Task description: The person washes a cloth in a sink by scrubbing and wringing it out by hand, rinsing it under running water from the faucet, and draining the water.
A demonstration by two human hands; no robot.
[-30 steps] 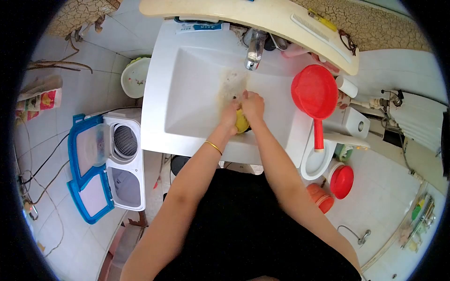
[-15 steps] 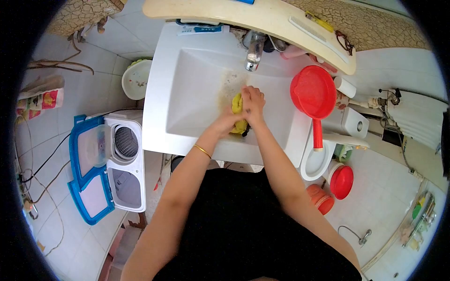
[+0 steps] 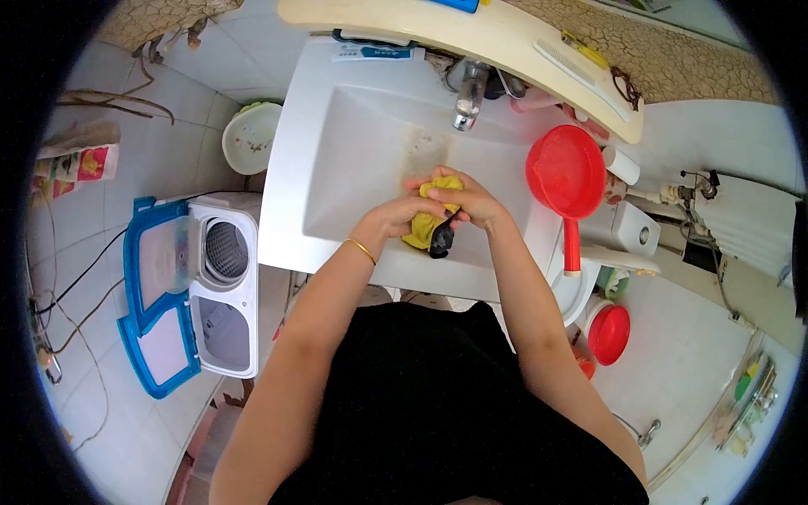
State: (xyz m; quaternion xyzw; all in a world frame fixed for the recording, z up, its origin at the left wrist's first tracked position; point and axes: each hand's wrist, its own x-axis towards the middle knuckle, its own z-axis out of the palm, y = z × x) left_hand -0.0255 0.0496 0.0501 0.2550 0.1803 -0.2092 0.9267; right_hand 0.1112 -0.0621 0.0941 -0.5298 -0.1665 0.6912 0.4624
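A crumpled yellow cloth (image 3: pixel 423 231) with a black part hanging at its lower end is bunched between my two hands over the white sink (image 3: pixel 337 168). My left hand (image 3: pixel 397 212) is closed on its left side, and a gold bangle circles that wrist. From the right, my right hand (image 3: pixel 474 200) wraps round the cloth's upper and right side, the fingers of both hands close together. Folds and fingers hide part of the cloth. Beyond my hands is the metal faucet (image 3: pixel 469 101); I cannot make out any running water.
A red ladle-like dipper (image 3: pixel 568 172) rests on the sink's right rim. Left of the sink stands a small twin-tub washing machine (image 3: pixel 251 295) with blue-edged lids raised. A pale shelf (image 3: pixel 505 46) holding a comb runs above the faucet. A toilet (image 3: pixel 572 290) is at the right.
My hands have shifted and turned the cloth; more of its black part shows now below my right hand. The view has tilted slightly.
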